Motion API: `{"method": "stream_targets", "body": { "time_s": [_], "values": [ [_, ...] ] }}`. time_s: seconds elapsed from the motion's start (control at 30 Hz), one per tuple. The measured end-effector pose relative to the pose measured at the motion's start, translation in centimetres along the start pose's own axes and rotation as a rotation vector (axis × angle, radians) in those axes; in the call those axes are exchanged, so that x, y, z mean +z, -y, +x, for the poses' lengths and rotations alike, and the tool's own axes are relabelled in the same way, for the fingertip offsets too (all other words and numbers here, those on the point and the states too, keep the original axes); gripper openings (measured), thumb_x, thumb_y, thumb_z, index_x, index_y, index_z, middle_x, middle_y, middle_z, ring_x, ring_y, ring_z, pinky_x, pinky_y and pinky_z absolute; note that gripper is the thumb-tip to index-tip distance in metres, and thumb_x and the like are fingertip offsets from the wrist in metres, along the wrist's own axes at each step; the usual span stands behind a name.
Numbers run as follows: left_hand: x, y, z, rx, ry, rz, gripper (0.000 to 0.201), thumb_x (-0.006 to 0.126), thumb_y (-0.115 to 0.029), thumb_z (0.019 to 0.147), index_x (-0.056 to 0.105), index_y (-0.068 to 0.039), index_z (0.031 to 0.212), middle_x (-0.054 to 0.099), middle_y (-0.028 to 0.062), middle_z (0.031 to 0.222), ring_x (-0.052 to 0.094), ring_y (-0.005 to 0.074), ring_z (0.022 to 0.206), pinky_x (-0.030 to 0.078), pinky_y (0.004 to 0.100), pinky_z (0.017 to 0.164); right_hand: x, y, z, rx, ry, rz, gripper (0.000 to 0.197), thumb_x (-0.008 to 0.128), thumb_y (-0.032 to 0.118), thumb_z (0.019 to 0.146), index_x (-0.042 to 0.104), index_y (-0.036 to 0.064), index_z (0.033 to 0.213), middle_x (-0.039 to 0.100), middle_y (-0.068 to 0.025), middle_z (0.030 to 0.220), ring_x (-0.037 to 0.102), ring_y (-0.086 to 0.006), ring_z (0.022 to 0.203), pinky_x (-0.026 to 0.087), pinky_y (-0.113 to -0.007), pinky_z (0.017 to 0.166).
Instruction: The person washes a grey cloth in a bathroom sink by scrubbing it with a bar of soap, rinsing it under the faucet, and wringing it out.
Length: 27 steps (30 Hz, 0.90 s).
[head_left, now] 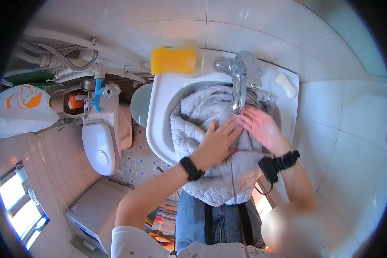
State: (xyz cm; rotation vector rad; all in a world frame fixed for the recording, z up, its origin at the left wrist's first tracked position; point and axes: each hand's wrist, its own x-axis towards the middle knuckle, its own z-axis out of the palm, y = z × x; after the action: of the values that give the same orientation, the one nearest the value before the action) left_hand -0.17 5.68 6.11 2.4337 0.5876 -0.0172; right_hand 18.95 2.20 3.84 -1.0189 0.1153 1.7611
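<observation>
A grey quilted cloth [193, 124] fills the white sink [159, 142] and hangs over its front edge against my legs. My left hand [219, 142] lies on the cloth with its fingers stretched out toward the tap. Just under the spout of the chrome tap [239, 94], my right hand [259, 127] is raised with its palm partly turned up and its fingers spread. It holds nothing. The fingertips of both hands come close together below the spout. Whether water is running I cannot make out.
A yellow sponge-like block [174, 60] in clear wrap lies on the sink's back left ledge, and a white soap bar [286, 85] on the right ledge. To the left are a white toilet [101, 148], a pale green bucket [141, 105] and a white bag [26, 109].
</observation>
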Motion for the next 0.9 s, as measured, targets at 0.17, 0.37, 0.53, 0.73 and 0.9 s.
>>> {"method": "stream_targets", "body": {
  "time_s": [0.17, 0.37, 0.53, 0.73, 0.9],
  "values": [
    [-0.9, -1.8, -3.0, -0.111, -0.031, -0.055, 0.083, 0.07, -0.03, 0.068, 0.026, -0.009, 0.136, 0.019, 0.0179, 0.142, 0.021, 0.0308, 0.131, 0.023, 0.0499, 0.101, -0.7, 0.0, -2.8, 0.071, 0.076, 0.008, 0.037, 0.038, 0.016, 0.09, 0.04, 0.0001, 0.124, 0.042, -0.0111, 0.13, 0.041, -0.023, 0.119, 0.035, -0.036, 0.096],
    [-1.4, -0.5, -4.9, -0.263, 0.004, -0.187, 0.093, 0.072, -0.035, 0.066, 0.019, -0.01, 0.139, 0.013, 0.0246, 0.142, 0.019, 0.0384, 0.13, 0.021, 0.0495, 0.103, 1.2, -1.4, -5.0, -0.389, -0.032, -1.105, 0.06, 0.064, 0.018, 0.075, 0.038, 0.0011, 0.127, 0.038, -0.014, 0.134, 0.033, -0.0326, 0.125, 0.03, -0.042, 0.1],
    [-0.8, 1.1, -1.8, -0.212, 0.005, -0.031, 0.105, 0.073, -0.041, 0.06, 0.014, -0.006, 0.139, 0.015, 0.0262, 0.14, 0.021, 0.0372, 0.13, 0.023, 0.0488, 0.101, 1.5, -2.9, -4.3, -0.544, 0.003, -1.826, 0.095, 0.074, 0.034, 0.063, 0.023, -0.0001, 0.135, 0.023, -0.0224, 0.139, 0.018, -0.0445, 0.128, 0.022, -0.044, 0.104],
    [-1.3, 4.0, 2.2, -0.152, -0.081, -0.012, 0.111, 0.077, -0.038, 0.054, 0.013, -0.001, 0.137, 0.015, 0.029, 0.139, 0.021, 0.0395, 0.128, 0.021, 0.0491, 0.102, 0.0, -1.1, -0.7, -0.516, 0.0, -1.817, 0.096, 0.071, 0.039, 0.066, 0.018, -0.0004, 0.136, 0.022, -0.0219, 0.14, 0.019, -0.0414, 0.129, 0.023, -0.042, 0.104],
    [-0.9, 1.1, -0.9, -0.173, 0.024, -0.042, 0.108, 0.074, -0.042, 0.057, 0.014, -0.002, 0.137, 0.017, 0.0278, 0.139, 0.02, 0.0369, 0.13, 0.021, 0.0499, 0.102, 1.5, -2.3, -4.4, -0.479, 0.037, -1.853, 0.096, 0.072, 0.036, 0.064, 0.02, 0.0004, 0.136, 0.023, -0.0202, 0.14, 0.02, -0.0418, 0.128, 0.024, -0.043, 0.103]
  ]
}}
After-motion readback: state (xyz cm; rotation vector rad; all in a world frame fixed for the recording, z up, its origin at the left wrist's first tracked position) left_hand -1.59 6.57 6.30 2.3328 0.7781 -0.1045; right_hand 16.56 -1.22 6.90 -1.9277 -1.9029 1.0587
